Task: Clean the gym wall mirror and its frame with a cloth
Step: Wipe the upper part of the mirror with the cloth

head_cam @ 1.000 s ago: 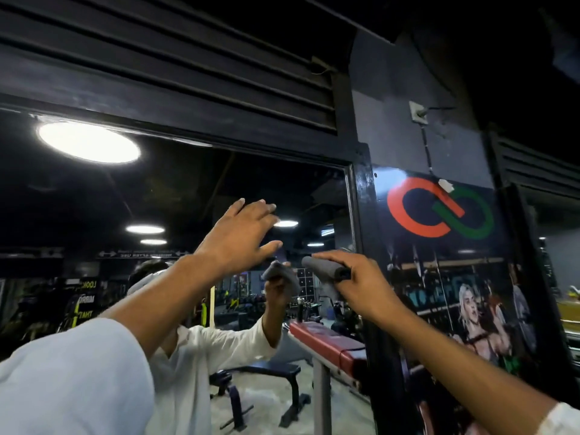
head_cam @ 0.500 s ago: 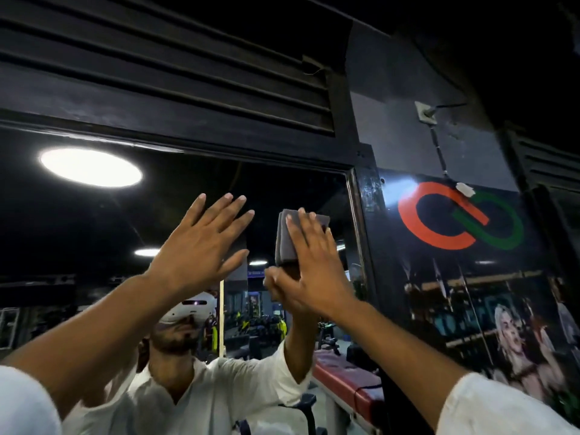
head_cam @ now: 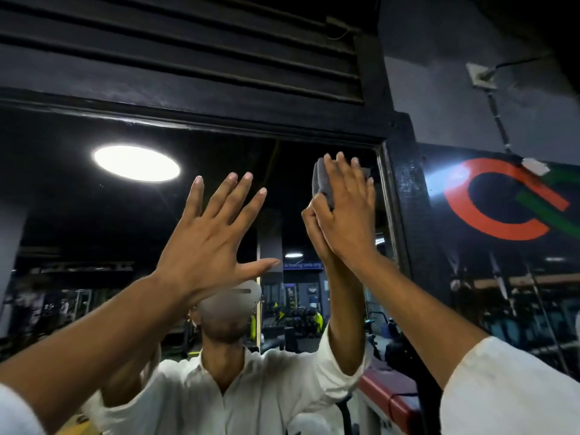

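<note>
1. You are pressing a grey cloth [head_cam: 323,183] flat against the gym wall mirror [head_cam: 62,221] with your right hand [head_cam: 345,221]. The fingers are lying straight over the fabric, not curling round it.
2. The cloth is sitting in the glass's upper right corner, just below the top rail of the black frame [head_cam: 219,122] and just beside its right upright. Its grey edge is showing above and to the left of your fingertips.
3. Your left hand [head_cam: 207,246] is rising in front of the mirror to the left of the cloth, released and holding nothing, fingers spread wide. Whether the palm is touching the glass cannot be told.
4. The mirror is reflecting you in a white shirt, a round ceiling light [head_cam: 137,163] and dim gym equipment behind.
5. A black slatted panel [head_cam: 188,42] is running above the frame, and a poster [head_cam: 502,277] bearing a red and green logo is hanging to its right.
</note>
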